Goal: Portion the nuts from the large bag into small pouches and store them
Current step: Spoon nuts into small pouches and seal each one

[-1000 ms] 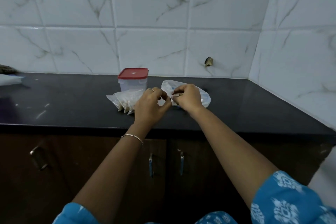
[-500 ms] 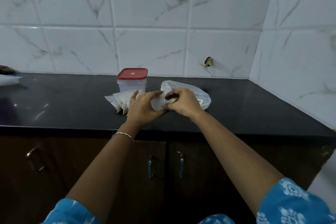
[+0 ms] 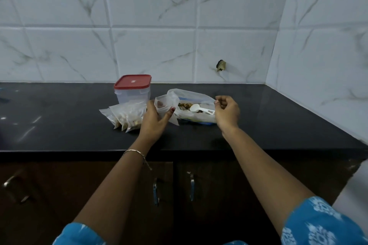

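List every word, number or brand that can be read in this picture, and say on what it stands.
No text can be read.
Red lid of the container: a small mark in the middle, too small to read.
Large bag: a blue edge, no letters to make out.

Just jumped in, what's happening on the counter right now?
A person is portioning nuts at a black counter. The left hand holds a small pouch beside the large bag, where a white scoop lies on the nuts. The right hand is at the bag's mouth by the scoop's handle; whether it grips anything is unclear. Several filled pouches lie before a lidded container.
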### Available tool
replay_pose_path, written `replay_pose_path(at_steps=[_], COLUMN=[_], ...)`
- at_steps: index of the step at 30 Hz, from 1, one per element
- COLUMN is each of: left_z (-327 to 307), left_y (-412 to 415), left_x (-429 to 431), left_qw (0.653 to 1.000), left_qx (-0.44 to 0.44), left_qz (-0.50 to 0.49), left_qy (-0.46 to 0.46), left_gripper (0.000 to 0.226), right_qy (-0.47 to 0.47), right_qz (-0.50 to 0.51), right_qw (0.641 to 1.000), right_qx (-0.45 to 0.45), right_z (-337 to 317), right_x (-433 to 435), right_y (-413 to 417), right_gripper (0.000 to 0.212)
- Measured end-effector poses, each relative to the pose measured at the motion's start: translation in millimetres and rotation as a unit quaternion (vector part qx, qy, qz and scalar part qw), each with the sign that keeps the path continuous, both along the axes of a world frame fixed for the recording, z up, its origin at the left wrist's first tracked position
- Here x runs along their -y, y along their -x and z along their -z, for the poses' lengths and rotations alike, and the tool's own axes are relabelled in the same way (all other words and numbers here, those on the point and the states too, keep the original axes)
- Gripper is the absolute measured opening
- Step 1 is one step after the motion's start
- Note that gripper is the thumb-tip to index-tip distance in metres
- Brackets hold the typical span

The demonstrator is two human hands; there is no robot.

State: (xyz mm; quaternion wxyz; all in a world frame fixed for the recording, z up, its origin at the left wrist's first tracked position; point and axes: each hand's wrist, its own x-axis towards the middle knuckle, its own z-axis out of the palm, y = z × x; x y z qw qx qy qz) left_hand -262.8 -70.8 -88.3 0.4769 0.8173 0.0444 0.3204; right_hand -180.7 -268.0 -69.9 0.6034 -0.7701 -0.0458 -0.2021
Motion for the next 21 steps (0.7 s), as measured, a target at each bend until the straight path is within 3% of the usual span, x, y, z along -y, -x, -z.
replay_pose_path(at_steps=[3, 8, 14, 18, 21], left_z=[2, 4, 6, 6, 3], left_y=[-6, -13, -16, -22, -30], left_x=[-3, -5, -4, -14, -18], left_qw=[1.000, 0.997, 0.993, 0.990, 0.991], left_qx=[-0.023, -0.079, -0.112, -0.091, -0.078], left_qz=[-0.007, -0.009, 0.046, 0.079, 0.088], left_qy=[0.008, -0.005, 0.007, 0.074, 0.068], left_gripper=[0.051, 0.052, 0.054, 0.044, 0.030], right_qy=[0.167, 0.405, 0.471, 0.471, 0.496], right_qz=[0.000, 0.029, 0.025, 0.002, -0.053], right_qw=[0.986, 0.913, 0.881, 0.872, 0.852], right_qx=[0.027, 0.044, 0.035, 0.131, 0.160], right_z=[6, 7, 4, -2, -12], right_x=[12, 14, 8, 3, -7], right_y=[-11, -23, -26, -24, -24], right_gripper=[0.025, 0.027, 0.019, 0.007, 0.014])
